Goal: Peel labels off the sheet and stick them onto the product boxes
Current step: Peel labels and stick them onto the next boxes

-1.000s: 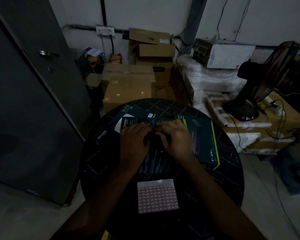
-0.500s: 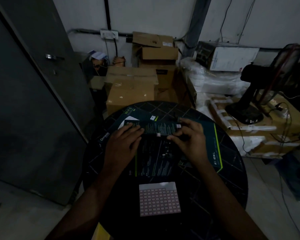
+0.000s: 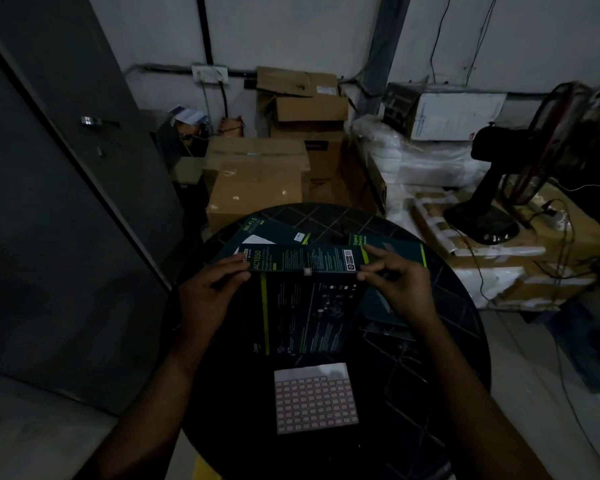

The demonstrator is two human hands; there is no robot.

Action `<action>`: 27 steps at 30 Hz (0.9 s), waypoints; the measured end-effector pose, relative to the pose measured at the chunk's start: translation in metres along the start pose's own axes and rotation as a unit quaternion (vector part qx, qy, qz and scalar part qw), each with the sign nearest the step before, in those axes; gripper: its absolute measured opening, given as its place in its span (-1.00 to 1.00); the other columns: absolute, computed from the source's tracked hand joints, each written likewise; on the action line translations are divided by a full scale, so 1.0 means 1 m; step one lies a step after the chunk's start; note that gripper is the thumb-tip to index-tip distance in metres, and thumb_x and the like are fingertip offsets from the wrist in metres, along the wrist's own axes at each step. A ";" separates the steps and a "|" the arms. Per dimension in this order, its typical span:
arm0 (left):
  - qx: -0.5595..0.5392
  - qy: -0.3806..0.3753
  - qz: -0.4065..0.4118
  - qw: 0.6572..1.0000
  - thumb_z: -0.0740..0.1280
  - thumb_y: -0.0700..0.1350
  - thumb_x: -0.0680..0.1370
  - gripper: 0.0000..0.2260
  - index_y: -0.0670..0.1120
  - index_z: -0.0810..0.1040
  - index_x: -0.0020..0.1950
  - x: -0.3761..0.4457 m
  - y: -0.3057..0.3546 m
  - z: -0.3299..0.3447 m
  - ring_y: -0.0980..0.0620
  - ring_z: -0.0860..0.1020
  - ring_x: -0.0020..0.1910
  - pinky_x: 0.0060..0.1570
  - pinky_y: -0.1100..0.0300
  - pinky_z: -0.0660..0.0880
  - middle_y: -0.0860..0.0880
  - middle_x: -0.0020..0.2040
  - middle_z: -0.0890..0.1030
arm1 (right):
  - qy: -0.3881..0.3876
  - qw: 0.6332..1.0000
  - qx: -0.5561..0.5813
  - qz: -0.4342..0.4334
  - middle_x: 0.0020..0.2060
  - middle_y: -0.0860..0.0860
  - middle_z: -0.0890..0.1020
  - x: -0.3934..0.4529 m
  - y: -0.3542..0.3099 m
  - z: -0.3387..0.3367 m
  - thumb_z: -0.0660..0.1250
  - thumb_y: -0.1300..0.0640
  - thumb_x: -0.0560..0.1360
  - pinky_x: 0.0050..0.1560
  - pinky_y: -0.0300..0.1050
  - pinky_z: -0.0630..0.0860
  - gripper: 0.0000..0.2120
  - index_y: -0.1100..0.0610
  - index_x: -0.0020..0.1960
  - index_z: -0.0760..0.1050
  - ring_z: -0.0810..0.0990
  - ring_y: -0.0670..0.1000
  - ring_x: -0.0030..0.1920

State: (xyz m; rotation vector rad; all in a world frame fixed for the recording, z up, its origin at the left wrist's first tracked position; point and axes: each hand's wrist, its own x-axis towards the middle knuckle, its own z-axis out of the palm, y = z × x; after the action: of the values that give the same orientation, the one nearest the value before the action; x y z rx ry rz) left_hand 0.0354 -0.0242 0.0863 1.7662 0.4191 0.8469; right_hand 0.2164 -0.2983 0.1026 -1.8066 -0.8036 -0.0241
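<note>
Round black desk (image 3: pixel 437 393) in a pretty dim room, cardboard cartons (image 3: pixel 257 181) piled behind it. On the desk there's a dark box (image 3: pixel 309 306) with green stripes; the far edge reads "AC1350" and has a tiny label (image 3: pixel 307 271) stuck on it. Left hand (image 3: pixel 208 292) fingers clamp its left end and right hand (image 3: pixel 395 282) fingers pinch the right end. Two more boxes sit under it, one saying "Wi-Fi 5" (image 3: pixel 271 233), the other "Gigabit Switch" (image 3: pixel 392 247). The label sheet (image 3: pixel 315 398), a pink grid, lies flat right beside the box on the near side.
</note>
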 end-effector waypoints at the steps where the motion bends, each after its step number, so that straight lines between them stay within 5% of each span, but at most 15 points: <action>1: -0.004 0.002 -0.010 1.000 0.46 -0.23 0.47 -0.83 -0.04 0.70 0.03 -0.001 0.000 0.001 0.16 0.58 0.21 0.27 0.26 0.45 0.12 0.16 0.65 | -0.002 0.999 0.036 0.024 0.24 0.09 0.63 -0.001 0.004 -0.001 0.53 0.23 0.39 0.24 -0.03 0.58 -0.89 0.17 -0.08 0.71 0.57 -0.10 0.30; 3: 0.003 0.012 -0.026 1.000 0.43 -0.21 0.51 -0.86 -0.01 0.68 0.02 -0.003 0.006 0.005 0.23 0.53 0.24 0.22 0.36 0.42 0.13 0.23 0.59 | -0.008 0.992 0.108 0.060 0.31 0.10 0.59 -0.003 0.010 0.000 0.49 0.26 0.43 0.26 0.08 0.56 -0.86 0.14 -0.02 0.70 0.54 -0.04 0.35; 6: -0.067 0.020 -0.108 0.992 0.36 -0.19 0.57 -0.81 0.09 0.64 0.04 -0.005 0.013 0.010 0.12 0.54 0.24 0.15 0.23 0.43 0.12 0.18 0.60 | -0.013 0.983 0.165 0.082 0.36 0.09 0.54 -0.011 0.012 0.003 0.43 0.34 0.47 0.32 0.06 0.53 -0.73 0.13 0.13 0.65 0.51 -0.02 0.39; 9: -0.116 0.002 -0.164 0.980 0.33 -0.19 0.59 -0.62 0.17 0.49 0.34 -0.003 0.021 0.007 0.03 0.56 0.23 0.15 0.12 0.49 0.01 0.23 0.58 | -0.051 0.981 0.137 0.125 0.41 0.00 0.49 -0.012 0.018 0.000 0.53 0.21 0.37 0.25 -0.10 0.57 -0.34 0.06 0.42 0.41 0.53 -0.11 0.33; 12: -0.141 -0.030 -0.234 0.962 0.25 -0.21 0.63 -0.66 0.10 0.45 0.35 -0.001 0.032 0.004 0.09 0.54 0.15 0.02 0.21 0.45 0.08 0.14 0.59 | -0.133 0.975 0.067 0.164 0.41 -0.05 0.46 -0.008 0.022 0.007 0.62 0.19 0.29 0.18 -0.20 0.57 -0.05 0.00 0.54 0.20 0.50 -0.09 0.32; 17: -0.158 -0.090 -0.350 0.919 0.09 -0.13 0.61 -0.69 0.14 0.47 0.26 -0.004 0.047 -0.001 0.00 0.49 0.03 -0.07 0.05 0.41 -0.01 0.09 0.56 | -0.174 0.974 0.010 0.146 0.21 -0.08 0.62 -0.003 0.008 0.022 0.66 0.21 0.23 0.32 0.13 0.52 -0.21 0.04 0.37 0.40 0.61 -0.10 0.22; 21: -0.185 -0.068 -0.417 0.887 0.13 0.05 0.58 -0.74 -0.01 0.56 0.07 0.002 0.066 -0.017 -0.15 0.51 0.04 0.10 -0.25 0.39 -0.11 0.09 0.57 | -0.179 0.982 -0.044 0.049 0.18 -0.24 0.63 -0.001 -0.032 0.015 0.72 0.06 0.13 0.26 -0.06 0.56 -0.20 -0.06 0.31 0.49 0.59 -0.21 0.22; 24: -0.225 -0.073 -0.439 0.867 0.16 0.27 0.56 -0.60 0.05 0.58 0.16 0.013 0.077 -0.037 -0.22 0.54 0.10 0.00 -0.41 0.45 -0.11 0.08 0.63 | -0.167 0.985 -0.040 -0.015 0.17 -0.29 0.62 0.005 -0.080 0.000 0.73 0.06 0.13 0.20 -0.25 0.53 -0.22 -0.08 0.29 0.50 0.59 -0.22 0.21; 27: -0.271 -0.087 -0.442 0.851 0.25 0.15 0.55 -0.67 -0.02 0.57 0.16 0.018 0.088 -0.051 -0.21 0.56 0.13 0.03 -0.43 0.46 -0.13 0.08 0.63 | -0.162 0.985 -0.015 -0.057 0.18 -0.23 0.63 0.010 -0.113 -0.015 0.71 0.09 0.14 0.18 -0.29 0.51 -0.23 0.00 0.30 0.51 0.59 -0.17 0.23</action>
State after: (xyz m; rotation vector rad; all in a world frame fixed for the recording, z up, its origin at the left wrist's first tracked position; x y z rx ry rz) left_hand -0.0002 -0.0098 0.1824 0.9316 0.7096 0.1024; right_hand 0.1693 -0.2874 0.2066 -1.8144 -1.1414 0.1878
